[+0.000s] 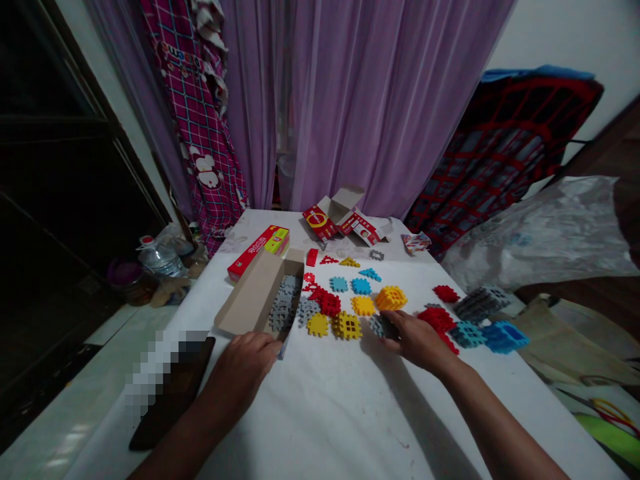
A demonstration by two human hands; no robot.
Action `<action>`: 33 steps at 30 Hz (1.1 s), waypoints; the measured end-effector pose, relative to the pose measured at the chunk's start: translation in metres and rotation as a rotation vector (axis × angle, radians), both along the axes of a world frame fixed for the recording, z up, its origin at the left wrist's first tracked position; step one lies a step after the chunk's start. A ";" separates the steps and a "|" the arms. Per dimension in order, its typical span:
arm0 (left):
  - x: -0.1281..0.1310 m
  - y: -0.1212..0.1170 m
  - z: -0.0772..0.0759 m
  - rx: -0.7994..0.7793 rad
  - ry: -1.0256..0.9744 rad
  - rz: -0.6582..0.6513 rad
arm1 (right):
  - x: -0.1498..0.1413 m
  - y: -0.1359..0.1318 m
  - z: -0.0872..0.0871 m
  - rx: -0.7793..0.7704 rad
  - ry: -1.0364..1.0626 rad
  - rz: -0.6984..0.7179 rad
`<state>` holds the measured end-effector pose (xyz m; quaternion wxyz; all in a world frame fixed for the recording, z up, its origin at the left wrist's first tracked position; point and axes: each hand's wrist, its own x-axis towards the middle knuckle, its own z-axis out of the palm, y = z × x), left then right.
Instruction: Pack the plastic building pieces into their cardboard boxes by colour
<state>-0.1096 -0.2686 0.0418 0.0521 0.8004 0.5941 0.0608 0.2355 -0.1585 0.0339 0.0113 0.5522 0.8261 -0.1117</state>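
Observation:
Many small waffle-shaped plastic tiles lie on a white table: yellow ones, blue ones, red ones and grey ones. My right hand rests on the table with its fingers closed over a grey tile. My left hand is curled at the near end of an open cardboard box, which holds several grey tiles. What the left fingers grip is hidden.
A red and green box lies beyond the cardboard box. Opened red and white cartons sit at the table's far edge. Stacks of grey, blue and red tiles lie on the right. A dark flat object lies at the left edge. Purple curtains hang behind.

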 end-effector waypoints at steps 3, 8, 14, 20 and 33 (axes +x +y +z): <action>0.002 -0.001 0.003 -0.042 -0.034 0.023 | -0.027 0.004 0.029 0.022 0.075 0.066; 0.008 -0.005 0.003 -0.008 -0.015 0.069 | -0.117 0.011 0.066 0.035 0.122 0.293; 0.006 -0.008 -0.007 0.008 0.055 0.060 | -0.199 0.011 0.066 0.035 0.023 0.474; 0.003 -0.012 -0.018 0.030 0.077 0.045 | -0.202 0.014 0.057 0.019 0.037 0.461; 0.004 -0.002 0.005 -0.028 0.071 0.006 | -0.012 0.002 0.051 0.047 0.119 -0.077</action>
